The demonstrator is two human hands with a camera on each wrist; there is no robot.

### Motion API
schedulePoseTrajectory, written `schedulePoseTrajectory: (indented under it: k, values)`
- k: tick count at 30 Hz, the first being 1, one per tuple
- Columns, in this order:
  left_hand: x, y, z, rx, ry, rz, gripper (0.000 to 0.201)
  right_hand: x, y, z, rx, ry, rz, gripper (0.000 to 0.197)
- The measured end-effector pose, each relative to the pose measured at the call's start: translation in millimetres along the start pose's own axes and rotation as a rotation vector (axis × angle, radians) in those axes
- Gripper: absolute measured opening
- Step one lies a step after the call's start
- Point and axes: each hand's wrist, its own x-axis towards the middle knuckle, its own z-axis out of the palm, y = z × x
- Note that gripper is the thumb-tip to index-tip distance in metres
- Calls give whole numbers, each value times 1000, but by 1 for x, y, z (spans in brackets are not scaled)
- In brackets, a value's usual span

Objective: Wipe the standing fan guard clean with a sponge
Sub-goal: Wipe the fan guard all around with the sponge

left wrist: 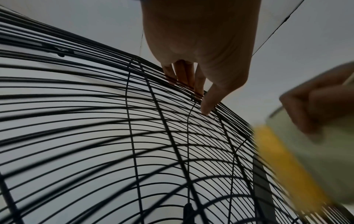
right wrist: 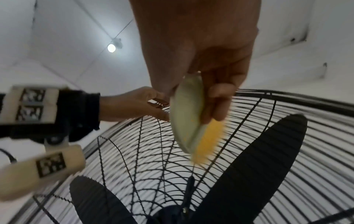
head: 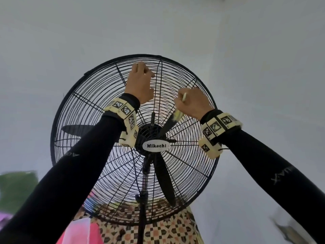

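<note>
A person's left hand (head: 139, 83) hooks its curled fingers (left wrist: 184, 73) through the wires near the top of a black fan guard (head: 91, 95), apparently to steady the fan head against the push of the wiping. The right hand (head: 192, 103) is clamped on a sponge (right wrist: 188, 115), thumb on one side and fingers on the other, so that the yellow face (right wrist: 208, 142) angles toward the wires to the right of the guard's upper centre line; the pale green scouring side faces the palm. The sponge's lower end is blurred, so whether it touches the wires at this instant cannot be told, though the blur suggests a stroke in progress. The two hands are apart, the left higher on the guard and closer to its rim, the right below it and toward the hub. At the guard's centre sits an oval badge (head: 156, 145) reading "Mikachi", with dark blades (right wrist: 254, 163) behind the wires. Below the guard, a black pole (head: 141, 222) runs down past patterned fabric (head: 168, 231). Behind the guard is a plain pale wall (head: 255, 59), and a lit bulb (right wrist: 111, 47) hangs on the ceiling above it.
</note>
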Motion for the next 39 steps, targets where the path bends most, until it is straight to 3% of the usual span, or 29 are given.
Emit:
schedulePoseTrajectory:
  k: [3,4,5,8,9,12,15,18,22,26,29,32,36,39]
  values:
    - [-2,3,0,16,21,22,51,-3,-8,-5,403,14,-163,12]
    - [-2,4,1,25,23,25,52,-3,-9,-5,433,-9,-181,11]
    - [-1,4,1,31,20,26,52,0,-10,-5,370,-35,-143,14]
    - [-1,4,-1,34,9,11,52,14,-7,-10,-120,-71,39,27]
    - [-1,4,-1,23,10,5,52,18,-7,-14,-128,-30,55,28]
    - [-2,3,-2,4,8,12,53,27,-19,-28,348,114,-26,18]
    - [-1,2,-5,23,-11,22,54,33,-21,-30,596,27,-120,16]
    - [2,0,-7,42,-47,16,54,34,-6,-27,561,-86,-54,15]
    - [5,-1,-8,24,-75,3,54,28,10,-36,470,-57,97,18]
    - [3,4,-7,25,-58,5,54,23,14,-45,269,-18,279,48]
    - [2,3,-8,37,-49,2,55,23,-2,-47,7,58,315,32]
    - [1,3,-7,42,-45,6,55,25,-30,-32,-95,94,239,25]
    - [0,4,-5,44,-18,2,51,37,-75,-22,56,186,154,21]
    - [1,1,-6,13,-16,-7,50,43,-73,-32,327,211,272,28]
